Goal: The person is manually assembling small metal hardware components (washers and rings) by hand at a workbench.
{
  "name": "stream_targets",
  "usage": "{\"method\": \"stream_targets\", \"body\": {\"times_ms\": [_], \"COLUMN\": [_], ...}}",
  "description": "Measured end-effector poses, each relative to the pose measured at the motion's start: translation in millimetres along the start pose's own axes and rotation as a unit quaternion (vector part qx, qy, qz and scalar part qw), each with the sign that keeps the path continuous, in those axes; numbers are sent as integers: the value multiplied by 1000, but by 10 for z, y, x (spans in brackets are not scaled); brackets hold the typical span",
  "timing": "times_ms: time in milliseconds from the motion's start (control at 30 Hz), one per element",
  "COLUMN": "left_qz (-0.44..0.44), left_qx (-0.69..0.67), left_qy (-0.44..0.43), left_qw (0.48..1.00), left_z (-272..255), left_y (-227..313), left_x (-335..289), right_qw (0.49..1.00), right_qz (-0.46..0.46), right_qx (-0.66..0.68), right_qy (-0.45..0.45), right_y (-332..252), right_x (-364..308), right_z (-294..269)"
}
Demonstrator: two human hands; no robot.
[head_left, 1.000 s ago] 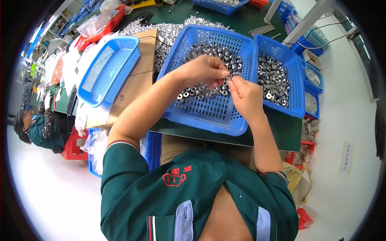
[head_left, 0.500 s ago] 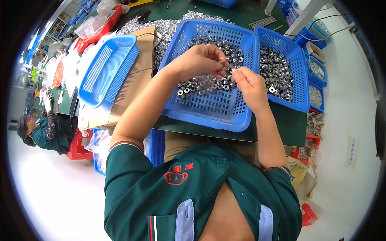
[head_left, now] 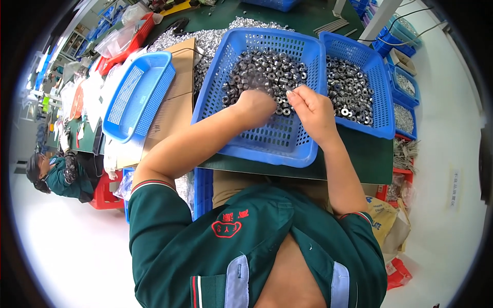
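Observation:
A large blue perforated basket [head_left: 272, 154] on the bench holds a heap of small metal rings [head_left: 269, 69], many with a centre hole. Over the near side of that heap, my left hand [head_left: 256, 109] is curled closed, its fingertips turned down and hidden. Just to its right, my right hand [head_left: 314, 110] pinches thumb and forefinger together above the basket's right part. A small shiny metal piece [head_left: 289, 93] seems to show at that pinch, too tiny to make out well.
A second blue basket [head_left: 382, 102] of metal rings adjoins on the right. At left, a lighter blue basket [head_left: 119, 131] rests on cardboard [head_left: 172, 87]. Loose shiny parts [head_left: 246, 21] cover the bench behind. Small bins [head_left: 405, 84] line the right side; a co-worker [head_left: 67, 174] sits far left.
My left hand has come down and closer to me, from raised fingers near the right hand to a curled hand at the heap. The right hand has shifted slightly left, still pinching.

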State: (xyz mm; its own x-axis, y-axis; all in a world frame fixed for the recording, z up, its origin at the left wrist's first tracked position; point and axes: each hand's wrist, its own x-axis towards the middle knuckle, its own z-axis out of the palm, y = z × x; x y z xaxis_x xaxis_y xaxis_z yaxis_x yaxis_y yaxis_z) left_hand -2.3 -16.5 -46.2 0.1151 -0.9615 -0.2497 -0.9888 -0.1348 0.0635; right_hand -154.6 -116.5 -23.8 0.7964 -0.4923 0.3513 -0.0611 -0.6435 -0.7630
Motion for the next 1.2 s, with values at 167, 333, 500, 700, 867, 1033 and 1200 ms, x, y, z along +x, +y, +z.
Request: {"method": "stream_targets", "body": {"times_ms": [167, 333, 500, 700, 867, 1033, 1200], "left_qz": [45, 70, 81, 90, 73, 60, 29], "left_qx": [-423, -689, -695, -695, -667, -718, -699], "left_qy": [27, 11, 19, 45, 33, -37, -10], "left_qw": [905, 722, 714, 712, 740, 692, 715], "left_z": [-377, -529, -520, -490, -440, -386, -462], "left_y": [-204, -327, -285, -247, -235, -302, -215], "left_x": [-83, -187, -161, -159, -154, -104, -95], "right_qw": [1000, 1000, 1000, 1000, 999, 973, 989], "right_qz": [-9, -10, -2, -9, -24, -160, -98], "right_qx": [22, 18, 22, -4, -37, -162, -111], "right_qy": [7, -8, -10, -17, -22, 30, 28], "right_y": [5, -6, -51, -50, -77, -73, -62], "right_x": [-21, -33, -11, -1, -32, -36, -23], "right_z": [3, -12, -35, -34, -29, 27, 16]}}
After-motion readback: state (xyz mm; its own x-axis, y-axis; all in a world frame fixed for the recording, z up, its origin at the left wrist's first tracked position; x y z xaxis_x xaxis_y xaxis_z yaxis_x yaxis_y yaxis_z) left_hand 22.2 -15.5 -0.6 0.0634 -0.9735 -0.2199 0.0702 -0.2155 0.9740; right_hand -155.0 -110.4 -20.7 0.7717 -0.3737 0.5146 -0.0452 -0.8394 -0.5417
